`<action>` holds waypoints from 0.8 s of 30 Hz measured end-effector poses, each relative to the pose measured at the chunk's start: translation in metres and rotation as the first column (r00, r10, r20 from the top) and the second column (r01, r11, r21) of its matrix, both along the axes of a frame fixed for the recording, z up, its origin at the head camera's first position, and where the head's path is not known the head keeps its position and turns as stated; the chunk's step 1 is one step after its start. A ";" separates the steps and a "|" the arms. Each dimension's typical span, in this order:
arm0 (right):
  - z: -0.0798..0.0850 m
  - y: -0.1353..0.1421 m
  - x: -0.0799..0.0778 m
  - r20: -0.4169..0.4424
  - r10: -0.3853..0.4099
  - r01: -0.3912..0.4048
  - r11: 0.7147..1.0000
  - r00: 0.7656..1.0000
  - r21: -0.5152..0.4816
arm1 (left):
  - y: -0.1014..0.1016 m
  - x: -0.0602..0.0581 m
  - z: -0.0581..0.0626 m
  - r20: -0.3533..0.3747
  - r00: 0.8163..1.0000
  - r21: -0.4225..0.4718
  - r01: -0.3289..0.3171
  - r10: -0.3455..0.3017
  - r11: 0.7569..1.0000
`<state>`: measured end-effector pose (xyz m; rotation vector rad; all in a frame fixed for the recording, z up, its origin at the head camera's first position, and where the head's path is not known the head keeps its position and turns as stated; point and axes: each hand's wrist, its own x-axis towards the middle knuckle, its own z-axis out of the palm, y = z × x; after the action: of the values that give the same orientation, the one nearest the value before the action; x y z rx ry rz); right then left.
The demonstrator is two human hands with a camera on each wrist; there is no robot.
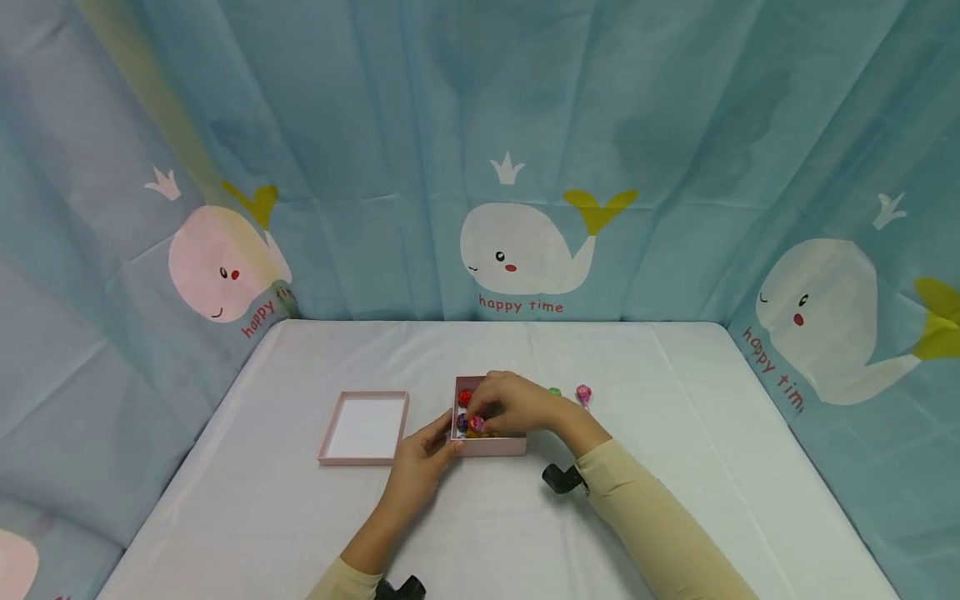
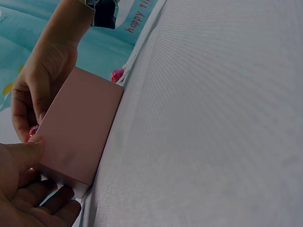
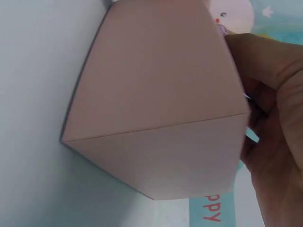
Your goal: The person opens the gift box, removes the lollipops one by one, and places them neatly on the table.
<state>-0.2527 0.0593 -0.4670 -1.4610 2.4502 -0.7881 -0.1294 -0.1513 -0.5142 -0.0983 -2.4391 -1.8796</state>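
Head view: the open pink box (image 1: 491, 448) sits on the white surface (image 1: 712, 467) in front of me, and both hands are at it. My left hand (image 1: 422, 460) grips the box at its near left corner, thumb on the near wall, fingers along the left side. My right hand (image 1: 521, 406) reaches in over the rim, its fingertips pinching a pink sweet (image 1: 476, 424) low in the box; a red sweet (image 1: 465, 398) and a dark purple sweet (image 1: 462, 422) lie beside it. That same hand blocks much of the box's right part, so I cannot tell what lies beneath it. Beyond my right wrist, a green sweet (image 1: 554, 391) peeks out, partly hidden — a pink lollipop (image 1: 583, 393) lies just right of it, fully clear of the box. Left of the box rests the shallow lid (image 1: 366, 462), inside facing up, well within reach of my left hand. Both wrist views are mostly filled by the box's outer walls — these hide nearly everything inside. Behind it all hangs a blue curtain (image 1: 360, 167) printed with whales.
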 end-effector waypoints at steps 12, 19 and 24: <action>0.019 0.019 0.008 0.054 -0.261 0.266 0.935 0.964 -0.235 | -0.001 0.000 -0.001 0.002 1.000 -0.074 0.002 -0.002 0.997; 0.027 0.040 0.029 0.062 -0.391 0.390 0.866 0.918 -0.313 | -0.001 -0.001 -0.003 0.000 1.000 -0.063 -0.005 0.005 0.998; 0.027 0.059 0.043 0.095 -0.465 0.468 0.817 0.880 -0.336 | 0.000 -0.001 -0.001 0.034 0.999 -0.055 -0.008 0.010 0.998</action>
<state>-0.2097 0.1186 -0.4399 -0.9214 2.8101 -1.3845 -0.1300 -0.1516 -0.5155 -0.0585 -2.5100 -1.8259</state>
